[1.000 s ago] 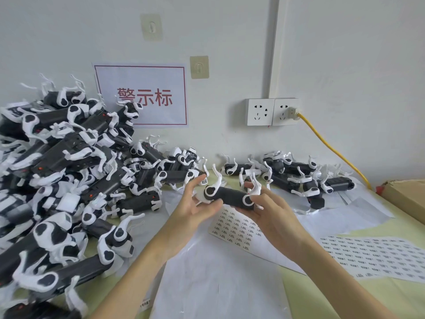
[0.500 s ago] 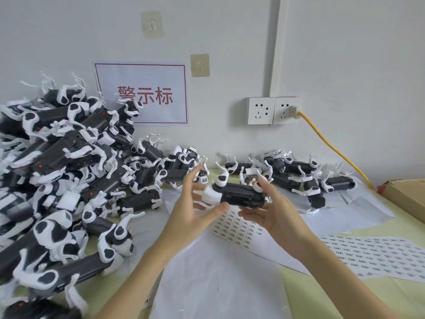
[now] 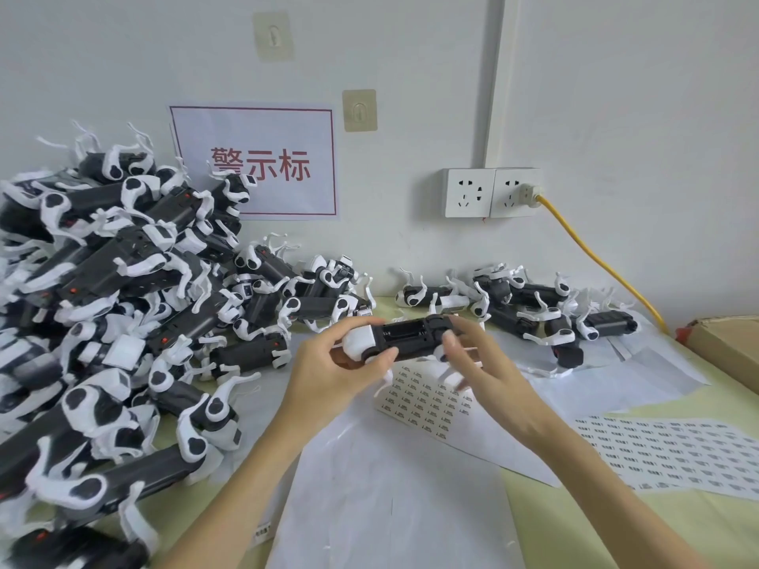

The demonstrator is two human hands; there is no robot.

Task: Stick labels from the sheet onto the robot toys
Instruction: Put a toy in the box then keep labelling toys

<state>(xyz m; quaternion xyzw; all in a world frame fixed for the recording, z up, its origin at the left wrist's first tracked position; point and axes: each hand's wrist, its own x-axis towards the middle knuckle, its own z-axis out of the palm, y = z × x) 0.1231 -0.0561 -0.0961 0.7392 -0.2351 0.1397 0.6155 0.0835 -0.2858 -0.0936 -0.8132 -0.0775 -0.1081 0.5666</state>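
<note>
**Toy turned belly-up, ready for a label**

While the left hand (image 3: 328, 375) keeps its grip curled round the white end of a robot toy (image 3: 404, 336), the right hand (image 3: 488, 363) touches the other end with fingers nearly straight, pinching nothing. The toy is held above the label sheet (image 3: 427, 408), mid-table, dark underside up. I judge this the positioning step: next the right hand must peel a label from the sheet and press it flat on the toy. The unlabelled pile (image 3: 102, 322) fills the table's left edge.
</note>
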